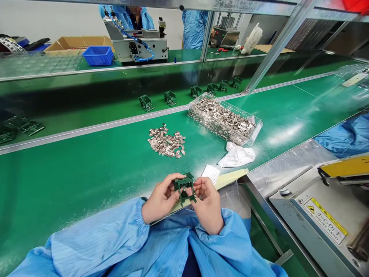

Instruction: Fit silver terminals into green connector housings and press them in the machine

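Note:
A green plastic frame [185,187] with an open middle is held up close to my body, at the table's near edge. My left hand [162,198] grips its left side between thumb and fingers. On the other side, my right hand [208,202] has its fingers closed at the frame's right edge, with the thumb reaching toward the opening. Whether a small part sits between the right fingertips is too small to tell. Ahead of my hands lies a loose pile of small metal pieces [167,142]. A clear plastic tray [258,132] full of similar pieces stands farther right.
Several green frames [170,98] stand on the belt [109,102] behind a metal rail. A white cloth [238,156] and a white ridged piece [211,174] lie right of my hands. A grey machine [317,215] borders the right. People in blue work across the line.

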{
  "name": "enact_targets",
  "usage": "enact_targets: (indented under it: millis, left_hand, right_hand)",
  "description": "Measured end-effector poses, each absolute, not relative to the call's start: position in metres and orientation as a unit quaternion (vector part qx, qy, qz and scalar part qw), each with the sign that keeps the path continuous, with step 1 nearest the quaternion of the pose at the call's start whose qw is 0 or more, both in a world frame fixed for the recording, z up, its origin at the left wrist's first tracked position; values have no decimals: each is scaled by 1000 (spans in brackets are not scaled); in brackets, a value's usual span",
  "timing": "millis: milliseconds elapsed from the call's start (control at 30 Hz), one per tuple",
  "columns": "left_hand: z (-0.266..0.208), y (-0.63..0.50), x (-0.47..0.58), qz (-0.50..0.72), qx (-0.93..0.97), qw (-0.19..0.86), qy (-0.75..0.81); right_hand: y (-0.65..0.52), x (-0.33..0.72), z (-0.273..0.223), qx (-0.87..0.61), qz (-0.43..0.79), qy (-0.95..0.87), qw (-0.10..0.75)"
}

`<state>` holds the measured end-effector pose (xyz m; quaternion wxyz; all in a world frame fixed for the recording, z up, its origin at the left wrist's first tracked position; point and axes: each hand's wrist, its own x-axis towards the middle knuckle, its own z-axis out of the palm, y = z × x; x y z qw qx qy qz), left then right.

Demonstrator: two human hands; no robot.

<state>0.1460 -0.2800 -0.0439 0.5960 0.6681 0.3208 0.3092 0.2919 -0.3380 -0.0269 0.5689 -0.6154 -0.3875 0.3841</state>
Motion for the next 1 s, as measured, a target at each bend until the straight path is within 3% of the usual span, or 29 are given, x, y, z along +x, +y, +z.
enact_targets:
  millis: [167,633,1000]
  left_hand:
    - [-44,-283,147,348,650,581,345]
    - [-36,-293,150,356,629,584,370]
    - [-33,-298,149,357,649,571,356]
  right_hand:
    - [-341,292,-30,-606,366,-400,581]
    - [-339,290,-28,-541,482,-316,613]
    - [-357,300,-30,-555,474,-332,598]
